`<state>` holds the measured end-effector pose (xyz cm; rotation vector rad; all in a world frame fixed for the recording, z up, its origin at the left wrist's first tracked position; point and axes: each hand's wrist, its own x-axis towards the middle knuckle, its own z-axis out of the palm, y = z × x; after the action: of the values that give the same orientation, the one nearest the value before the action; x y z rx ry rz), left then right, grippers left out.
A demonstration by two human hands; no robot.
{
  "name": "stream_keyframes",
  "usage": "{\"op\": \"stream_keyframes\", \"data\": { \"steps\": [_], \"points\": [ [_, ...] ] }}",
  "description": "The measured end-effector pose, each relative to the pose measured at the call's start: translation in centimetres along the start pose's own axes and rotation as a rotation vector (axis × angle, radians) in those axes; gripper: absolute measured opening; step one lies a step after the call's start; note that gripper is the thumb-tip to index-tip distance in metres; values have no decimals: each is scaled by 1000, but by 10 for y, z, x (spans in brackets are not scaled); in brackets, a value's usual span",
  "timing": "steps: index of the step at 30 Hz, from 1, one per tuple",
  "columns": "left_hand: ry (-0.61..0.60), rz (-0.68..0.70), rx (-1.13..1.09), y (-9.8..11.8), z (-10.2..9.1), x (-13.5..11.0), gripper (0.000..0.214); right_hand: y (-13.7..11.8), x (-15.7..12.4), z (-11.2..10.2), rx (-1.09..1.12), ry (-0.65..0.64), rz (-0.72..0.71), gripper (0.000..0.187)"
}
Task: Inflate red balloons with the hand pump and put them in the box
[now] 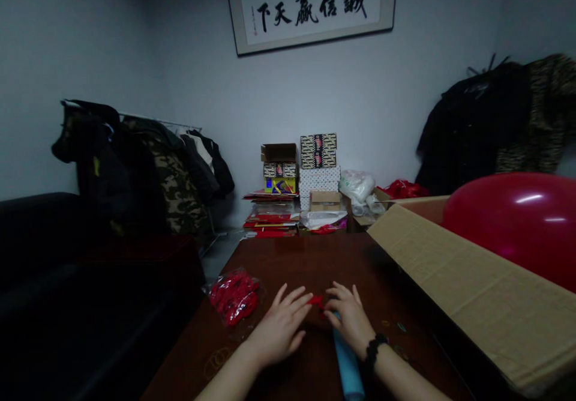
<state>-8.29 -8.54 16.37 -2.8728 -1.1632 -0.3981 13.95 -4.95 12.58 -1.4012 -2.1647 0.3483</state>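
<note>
A small crumpled red piece (317,301), perhaps a limp balloon, lies between my hands above the table. My left hand (282,324) is open, fingers stretched and thumb apart, its fingertips touching the red piece's left side. Curled fingers of my right hand (350,318), with a black band on the wrist, close on its right side; the exact grip is partly hidden. Under the right hand a light-blue tube (347,366) points away from me. A clear bag of red pieces (234,297) rests left of my left hand.
Thin loops like rubber bands (216,362) lie at the table's left front. On the right, a cardboard box (477,293) holds a large inflated red balloon (517,227). Stacked boxes (318,150) stand beyond the brown table (306,257). A black sofa (40,293) is at left.
</note>
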Motion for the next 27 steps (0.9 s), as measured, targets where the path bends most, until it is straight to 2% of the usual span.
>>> {"op": "stream_keyframes", "data": {
  "steps": [3,7,10,14,19,21,22,23,24,27],
  "points": [
    [31,-36,-7,1,0,-7,61,-3,-8,-7,11,32,9,16],
    [123,-158,-38,4,10,-14,56,-15,-16,-18,4,76,11,15],
    [213,-260,-74,18,17,-17,39,-28,-16,-26,-26,74,-5,16],
    [274,-361,-207,45,21,-19,15,-38,-13,-31,-70,-31,-47,15],
    [381,-475,-471,71,23,-18,13,-41,-6,-32,-99,-188,-43,18],
    [365,-558,-659,78,28,-17,26,-44,-3,-33,-103,-202,-47,23],
    [301,-591,-804,81,32,-16,33,-46,-2,-33,-101,-202,-54,24],
    [227,-652,-992,85,36,-15,38,-49,-1,-34,-97,-198,-63,24],
    [209,-751,-1201,87,41,-14,40,-52,-1,-34,-91,-192,-71,23],
    [369,-949,-1734,92,53,-12,38,-60,-7,-31,-72,-171,-89,17]
  ]
}}
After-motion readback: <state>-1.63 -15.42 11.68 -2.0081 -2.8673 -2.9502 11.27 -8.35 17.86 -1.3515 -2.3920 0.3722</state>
